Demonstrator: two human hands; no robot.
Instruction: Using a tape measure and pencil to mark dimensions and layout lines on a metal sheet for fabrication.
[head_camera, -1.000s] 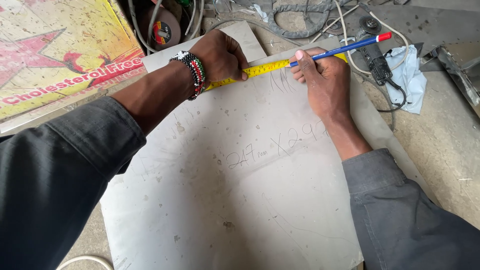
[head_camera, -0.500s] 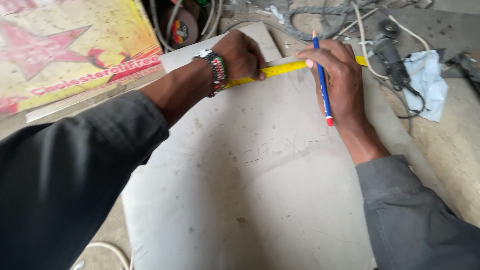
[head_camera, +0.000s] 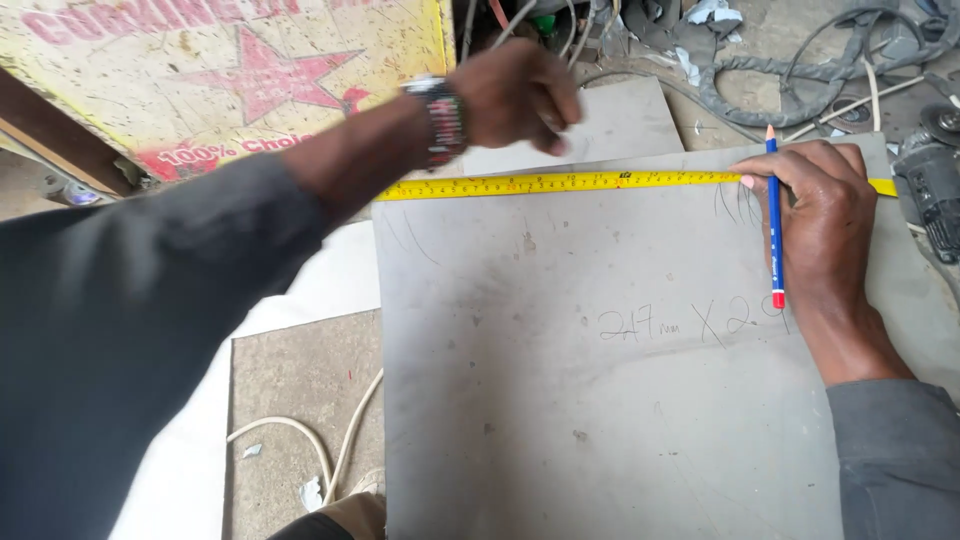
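Head view looks down on my two hands over a grey sheet with a yellow tape stretched along its far edge. My right hand presses down on the tape's right end, fingers together and flat, with a blue pencil clamped between them, its lead end pointing away from me and its red end toward my wrist. My left hand hangs above the sheet just beyond the tape, blurred, fingers loosely curled and holding nothing that I can see. To mark well, I judge the tape must lie flat and parallel to the sheet's edge, so the left fingers ought to pin it near their side before I read off. The pencil should then turn lead-down right beside my right fingertips, without my easing the pressure on the tape. Faint pencil strokes already sit just under those fingertips, and some writing lies nearer my wrist. Cables and a grinder lie beyond my right hand.
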